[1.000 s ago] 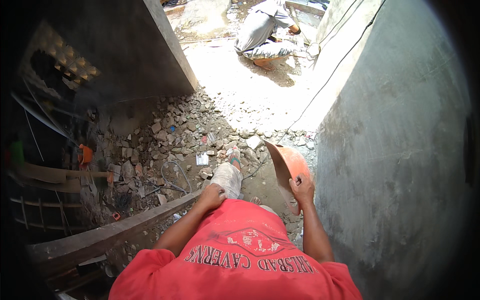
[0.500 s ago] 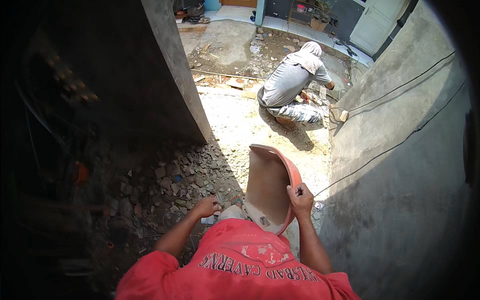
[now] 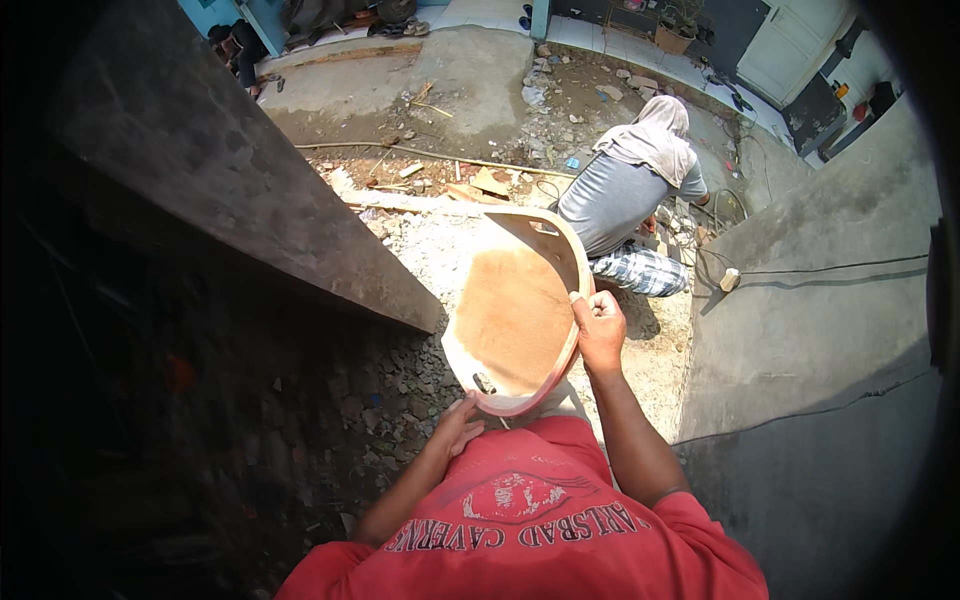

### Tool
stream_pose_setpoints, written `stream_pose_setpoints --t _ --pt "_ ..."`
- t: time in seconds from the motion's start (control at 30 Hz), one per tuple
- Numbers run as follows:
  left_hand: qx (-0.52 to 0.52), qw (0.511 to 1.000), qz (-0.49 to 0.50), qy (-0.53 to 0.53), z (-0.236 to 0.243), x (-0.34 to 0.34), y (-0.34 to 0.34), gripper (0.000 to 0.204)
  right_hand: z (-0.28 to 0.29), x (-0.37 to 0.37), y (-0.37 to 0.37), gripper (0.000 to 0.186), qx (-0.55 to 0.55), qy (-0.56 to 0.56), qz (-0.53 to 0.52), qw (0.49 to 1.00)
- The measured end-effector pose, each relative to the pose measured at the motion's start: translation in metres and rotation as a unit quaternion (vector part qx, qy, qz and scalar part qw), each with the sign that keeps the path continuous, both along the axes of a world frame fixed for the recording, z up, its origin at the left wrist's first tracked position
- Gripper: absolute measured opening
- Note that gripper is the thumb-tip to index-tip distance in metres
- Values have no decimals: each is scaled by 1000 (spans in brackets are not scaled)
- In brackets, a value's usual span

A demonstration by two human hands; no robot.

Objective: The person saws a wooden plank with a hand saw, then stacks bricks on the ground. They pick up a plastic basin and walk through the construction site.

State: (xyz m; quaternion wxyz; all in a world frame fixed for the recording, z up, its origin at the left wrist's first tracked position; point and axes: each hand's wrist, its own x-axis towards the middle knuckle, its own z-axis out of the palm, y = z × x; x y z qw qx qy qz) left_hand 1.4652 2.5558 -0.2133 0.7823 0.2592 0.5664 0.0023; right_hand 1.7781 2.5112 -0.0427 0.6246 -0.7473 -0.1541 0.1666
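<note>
A dusty red plastic scoop pan [image 3: 515,310] with a raised curved rim and hand holes is tilted in front of me, its inside facing up. My right hand [image 3: 601,330] is closed around its right rim, with the thumb over the edge. By the pan's lower left edge, near a hand hole, my left hand [image 3: 455,428] has its fingers stretched out. Those fingertips are at or just touching the rim; I cannot tell which. Nothing but a dusty film shows inside the pan.
A co-worker [image 3: 630,190] in a grey shirt and head cloth squats just beyond the pan. Grey walls [image 3: 820,320] stand close on both sides, the right one crossed by a black cable [image 3: 830,272]. Rubble [image 3: 395,400] covers the shaded ground at left. A hose [image 3: 400,149] crosses ahead.
The pan has swung up and forward, from nearly upright to more level, still in my right hand. My left hand has come to its near edge. The view has moved forward toward the co-worker.
</note>
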Motion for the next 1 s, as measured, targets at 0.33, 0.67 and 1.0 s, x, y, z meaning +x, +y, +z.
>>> stream_pose_setpoints --t 0.33,0.67,1.0 --pt "-27 933 298 -202 45 197 236 46 -3 149 230 28 57 198 197 958" --pt "-12 853 503 -140 32 319 467 26 -26 215 236 54 -137 330 555 751" --pt "7 821 570 -28 -64 357 694 27 -78 309 387 39 -315 214 372 846"
